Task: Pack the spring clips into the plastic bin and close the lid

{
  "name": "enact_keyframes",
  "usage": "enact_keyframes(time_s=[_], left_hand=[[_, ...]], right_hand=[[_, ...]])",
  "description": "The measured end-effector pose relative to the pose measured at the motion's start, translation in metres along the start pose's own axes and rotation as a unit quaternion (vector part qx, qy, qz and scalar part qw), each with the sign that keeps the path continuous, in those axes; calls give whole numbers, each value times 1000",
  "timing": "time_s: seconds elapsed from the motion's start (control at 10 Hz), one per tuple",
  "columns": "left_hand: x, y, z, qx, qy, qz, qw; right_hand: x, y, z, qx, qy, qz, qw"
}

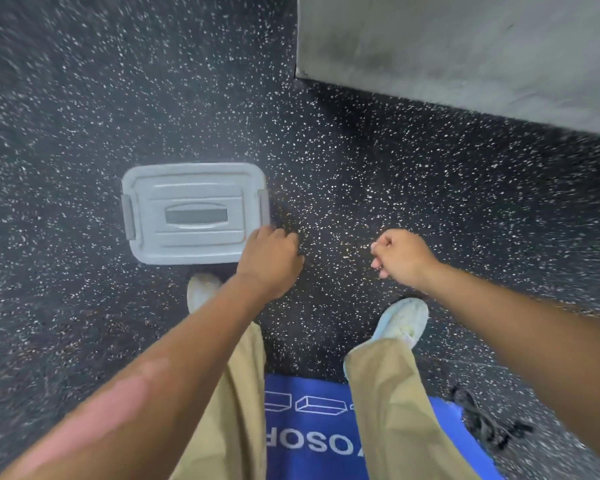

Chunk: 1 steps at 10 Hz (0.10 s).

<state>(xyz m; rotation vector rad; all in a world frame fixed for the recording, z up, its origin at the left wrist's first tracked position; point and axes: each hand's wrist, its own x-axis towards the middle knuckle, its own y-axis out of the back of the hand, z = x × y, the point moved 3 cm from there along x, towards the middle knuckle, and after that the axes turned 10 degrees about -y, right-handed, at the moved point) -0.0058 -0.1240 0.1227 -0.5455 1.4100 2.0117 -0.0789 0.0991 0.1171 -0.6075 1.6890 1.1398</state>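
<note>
A pale grey plastic bin (174,199) stands on the dark speckled floor with its lid on; grey latches show at both short ends and a grey handle lies flat in the lid's middle. My left hand (271,258) hovers over the bin's near right corner, fingers curled under, and I cannot see anything in it. My right hand (402,258) is held in the air to the right of the bin, well apart from it, closed into a loose fist. No spring clips are visible.
A grey concrete block or wall base (465,53) fills the upper right. My two light shoes (400,322) and tan trousers are below the hands. A blue printed mat (309,431) lies between my legs, with a black tangled strap (485,420) to its right.
</note>
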Motion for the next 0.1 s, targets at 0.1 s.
enact_keyframes(time_s=[0.1], left_hand=[[-34, 27, 25, -55, 21, 30, 998]], right_hand=[[-38, 16, -9, 19, -5, -12, 1000]])
